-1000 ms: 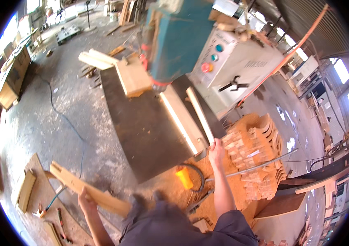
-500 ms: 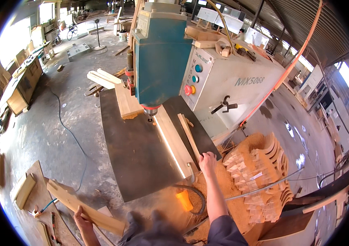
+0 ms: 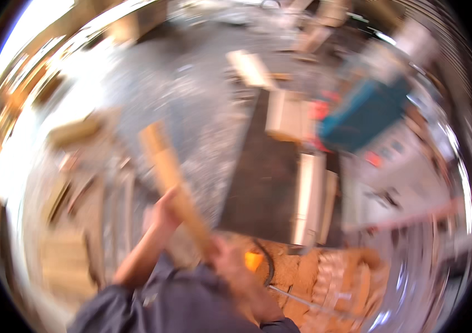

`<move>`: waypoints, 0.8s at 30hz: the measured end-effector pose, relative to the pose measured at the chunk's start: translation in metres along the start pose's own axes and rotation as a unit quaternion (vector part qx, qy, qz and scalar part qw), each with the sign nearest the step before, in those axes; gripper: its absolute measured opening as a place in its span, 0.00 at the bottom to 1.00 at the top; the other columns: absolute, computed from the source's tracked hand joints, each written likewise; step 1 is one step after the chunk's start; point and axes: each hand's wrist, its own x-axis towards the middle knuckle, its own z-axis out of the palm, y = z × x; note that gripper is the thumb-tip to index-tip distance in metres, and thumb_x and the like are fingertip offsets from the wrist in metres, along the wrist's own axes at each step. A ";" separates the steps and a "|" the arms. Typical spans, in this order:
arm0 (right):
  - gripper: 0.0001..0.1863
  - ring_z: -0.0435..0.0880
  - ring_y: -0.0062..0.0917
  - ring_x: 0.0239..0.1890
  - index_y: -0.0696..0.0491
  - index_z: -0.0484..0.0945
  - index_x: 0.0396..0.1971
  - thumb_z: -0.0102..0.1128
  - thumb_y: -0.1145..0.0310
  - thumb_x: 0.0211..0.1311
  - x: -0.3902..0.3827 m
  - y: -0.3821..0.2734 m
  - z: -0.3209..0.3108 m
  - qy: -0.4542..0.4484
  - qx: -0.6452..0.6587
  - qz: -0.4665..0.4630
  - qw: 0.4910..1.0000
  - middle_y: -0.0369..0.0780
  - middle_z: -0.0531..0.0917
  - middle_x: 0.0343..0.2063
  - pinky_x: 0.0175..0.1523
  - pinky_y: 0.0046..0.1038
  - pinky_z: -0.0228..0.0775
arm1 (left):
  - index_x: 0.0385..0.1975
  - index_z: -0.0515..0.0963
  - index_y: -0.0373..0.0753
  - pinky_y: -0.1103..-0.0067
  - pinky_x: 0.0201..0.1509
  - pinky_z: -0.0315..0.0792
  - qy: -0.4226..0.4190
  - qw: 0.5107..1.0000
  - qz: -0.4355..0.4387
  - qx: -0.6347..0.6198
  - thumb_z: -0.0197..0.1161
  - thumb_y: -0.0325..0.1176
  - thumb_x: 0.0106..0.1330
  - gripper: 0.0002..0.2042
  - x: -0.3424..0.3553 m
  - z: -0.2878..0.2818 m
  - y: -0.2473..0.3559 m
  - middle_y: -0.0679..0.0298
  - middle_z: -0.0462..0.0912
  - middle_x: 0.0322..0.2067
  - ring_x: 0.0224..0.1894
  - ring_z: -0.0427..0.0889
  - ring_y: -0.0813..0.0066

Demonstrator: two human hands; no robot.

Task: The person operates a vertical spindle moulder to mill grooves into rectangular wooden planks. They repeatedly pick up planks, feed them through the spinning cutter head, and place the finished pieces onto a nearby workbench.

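A long, pale wooden board (image 3: 161, 158) slants in front of me, its far end up and to the left. My left hand (image 3: 164, 212) is closed around the board near its middle. At the board's near end is my right hand (image 3: 227, 258), overlapping the wood; motion smears its fingers, so its grip is unclear. Right of the board stands a teal-headed woodworking machine (image 3: 366, 114) with a dark table (image 3: 261, 172). A light wooden fence (image 3: 309, 194) lies along that table, with a thin wood strip (image 3: 329, 205) beside it.
Sawdust-covered stacked wood pieces (image 3: 336, 283) lie below the machine, near an orange-yellow object (image 3: 253, 261) and a dark hose (image 3: 269, 266). On the left, a low board surface (image 3: 94, 202) carries wood blocks (image 3: 72, 130) and a wide wood piece (image 3: 66, 263).
My view has swung left, blurring the picture. My right hand has left the thin strip on the machine table and come to the board's near end. The board now points more steeply away.
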 end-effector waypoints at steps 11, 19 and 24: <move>0.29 0.89 0.27 0.51 0.62 0.77 0.64 0.66 0.80 0.60 0.044 -0.099 0.022 -0.097 0.062 -0.010 0.993 0.46 0.89 0.49 0.56 0.28 0.80 | 0.57 0.73 0.34 0.66 0.51 0.84 0.194 0.961 0.194 0.034 0.78 0.30 0.59 0.27 0.017 -0.112 0.190 0.56 0.85 0.45 0.47 0.87 0.63; 0.30 0.86 0.24 0.52 0.64 0.74 0.67 0.64 0.81 0.63 0.089 -0.146 0.053 -0.168 0.105 0.035 0.980 0.43 0.88 0.51 0.57 0.25 0.78 | 0.51 0.78 0.37 0.69 0.49 0.83 0.271 0.932 0.238 0.023 0.76 0.38 0.65 0.20 0.010 -0.187 0.255 0.64 0.86 0.42 0.43 0.87 0.72; 0.28 0.86 0.22 0.50 0.66 0.74 0.66 0.64 0.81 0.66 0.133 -0.117 0.073 -0.150 0.111 0.053 0.981 0.44 0.87 0.51 0.56 0.24 0.77 | 0.55 0.79 0.36 0.69 0.52 0.82 0.295 0.917 0.267 -0.033 0.74 0.37 0.67 0.20 0.000 -0.225 0.272 0.64 0.85 0.46 0.45 0.85 0.72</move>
